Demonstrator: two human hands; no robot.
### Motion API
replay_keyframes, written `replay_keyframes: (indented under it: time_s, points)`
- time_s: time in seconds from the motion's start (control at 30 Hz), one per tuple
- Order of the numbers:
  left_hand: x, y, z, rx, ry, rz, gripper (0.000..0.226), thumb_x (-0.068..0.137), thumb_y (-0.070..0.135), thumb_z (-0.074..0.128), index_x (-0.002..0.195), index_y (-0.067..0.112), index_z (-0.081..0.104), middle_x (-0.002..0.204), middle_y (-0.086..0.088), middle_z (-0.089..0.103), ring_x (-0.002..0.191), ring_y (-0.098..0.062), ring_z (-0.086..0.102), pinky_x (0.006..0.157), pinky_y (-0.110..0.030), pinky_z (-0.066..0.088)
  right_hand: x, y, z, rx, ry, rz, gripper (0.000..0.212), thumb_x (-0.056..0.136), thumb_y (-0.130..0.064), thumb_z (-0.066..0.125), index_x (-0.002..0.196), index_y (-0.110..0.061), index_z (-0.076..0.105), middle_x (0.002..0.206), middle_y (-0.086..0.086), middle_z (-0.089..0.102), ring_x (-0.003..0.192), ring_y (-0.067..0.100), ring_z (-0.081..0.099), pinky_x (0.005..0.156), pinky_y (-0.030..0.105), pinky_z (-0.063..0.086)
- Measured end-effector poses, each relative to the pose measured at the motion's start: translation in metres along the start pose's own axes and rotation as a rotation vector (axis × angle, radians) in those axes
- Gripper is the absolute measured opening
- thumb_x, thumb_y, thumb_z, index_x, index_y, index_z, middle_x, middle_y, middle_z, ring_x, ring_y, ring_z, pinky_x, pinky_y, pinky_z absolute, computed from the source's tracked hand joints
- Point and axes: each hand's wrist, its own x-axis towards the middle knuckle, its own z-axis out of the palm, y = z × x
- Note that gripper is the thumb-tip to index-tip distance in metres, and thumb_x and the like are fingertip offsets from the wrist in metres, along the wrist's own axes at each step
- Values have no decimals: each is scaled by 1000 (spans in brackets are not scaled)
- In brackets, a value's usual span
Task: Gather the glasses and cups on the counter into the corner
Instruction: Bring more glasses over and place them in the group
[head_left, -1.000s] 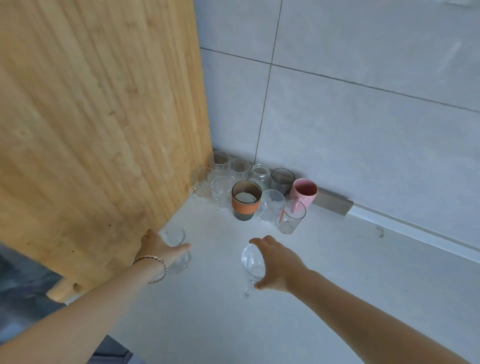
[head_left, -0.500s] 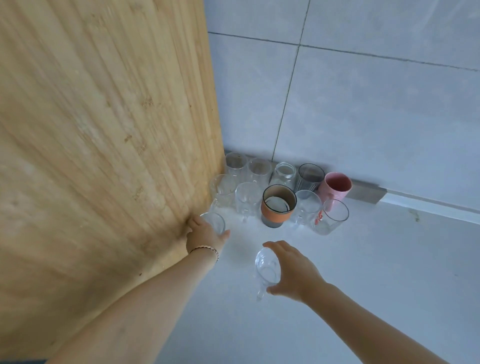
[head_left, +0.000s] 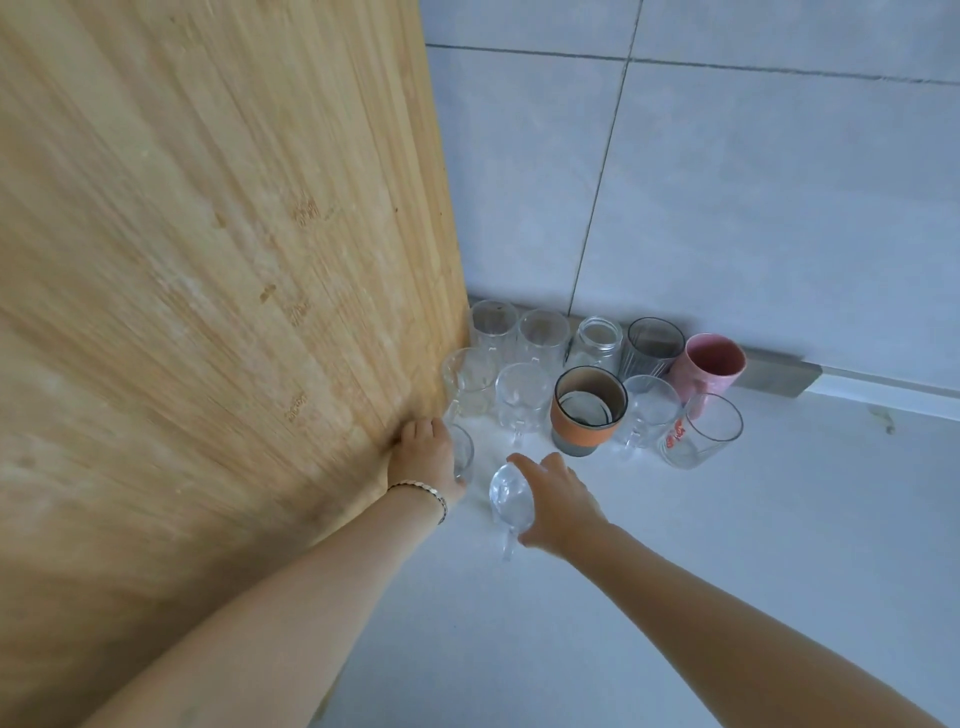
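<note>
Left hand (head_left: 428, 457): closed around a small clear glass (head_left: 464, 453), which stands at the foot of the wooden board (head_left: 218, 291); the hand covers most of it and only its right side shows.
Right hand (head_left: 558, 501): curled over the side of a clear handled cup (head_left: 510, 501), fingers across its rim; the handle points back toward the wrist.
Handling, glassware: judged rigid, smooth, light and breakable. Grip on the body wall or the handle; set down without striking a neighbour.
Cluster location: directly ahead of both hands, in the corner where the board meets the tiled wall (head_left: 753, 197).
Back row, beyond the fingertips: clear tumblers, a glass jar (head_left: 597, 345), a dark ribbed glass (head_left: 652, 349), a pink cup (head_left: 707, 365).
Front row, nearest the fingertips: two clear handled mugs, an orange-banded cup (head_left: 587, 413), further clear glasses, one with red print (head_left: 701, 434).
Contents: the orange-banded cup shows a pale disc inside; the rest appear empty.
Free space: a bare patch of counter (head_left: 727, 545) between the hands and the front row.
Risk, judged: glass-to-glass contact in the tight gap.
</note>
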Motion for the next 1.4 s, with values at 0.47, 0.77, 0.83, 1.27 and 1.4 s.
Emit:
replay_keyframes:
  time_s: [0.47, 0.77, 0.83, 1.27, 1.4]
  points:
    - [17, 4, -3, 107, 2, 59, 73, 83, 39, 62, 137, 2, 31, 134, -10, 40, 125, -26, 37, 100, -28, 37, 4, -19, 17, 352, 45, 182, 106, 78, -35, 72, 150, -19, -4, 142, 11, 29, 124, 32, 48, 100, 37, 42]
    - [20, 3, 1, 102, 23, 66, 71, 81, 46, 62, 134, 6, 36, 134, -7, 41, 125, -24, 38, 100, -27, 39, 20, -23, 13, 448, 85, 264, 99, 81, -28, 70, 150, -18, 0, 143, 10, 33, 125, 32, 48, 101, 37, 42]
    - [19, 3, 1, 134, 20, 48, 73, 81, 48, 60, 135, 5, 34, 134, -7, 40, 124, -24, 38, 101, -27, 38, 14, -15, 10, 504, 53, 272, 102, 81, -31, 71, 150, -14, -2, 148, 9, 30, 131, 28, 44, 104, 36, 40]
    - [-62, 231, -32, 411, -275, 725, 31, 92, 18, 38, 120, 12, 50, 128, -6, 56, 119, -28, 53, 94, -35, 45, -196, 206, -45, 389, -94, 600, 44, 91, -31, 52, 133, -19, 46, 133, -1, 54, 98, 15, 56, 93, 28, 43]
    - [-124, 364, 3, 392, -434, 865, 13, 91, 26, 40, 93, 17, 50, 98, -3, 44, 88, -24, 44, 76, -27, 37, -317, 299, -47, 436, 25, 808, 41, 90, -32, 51, 130, -22, 48, 129, -2, 56, 96, 16, 56, 93, 28, 44]
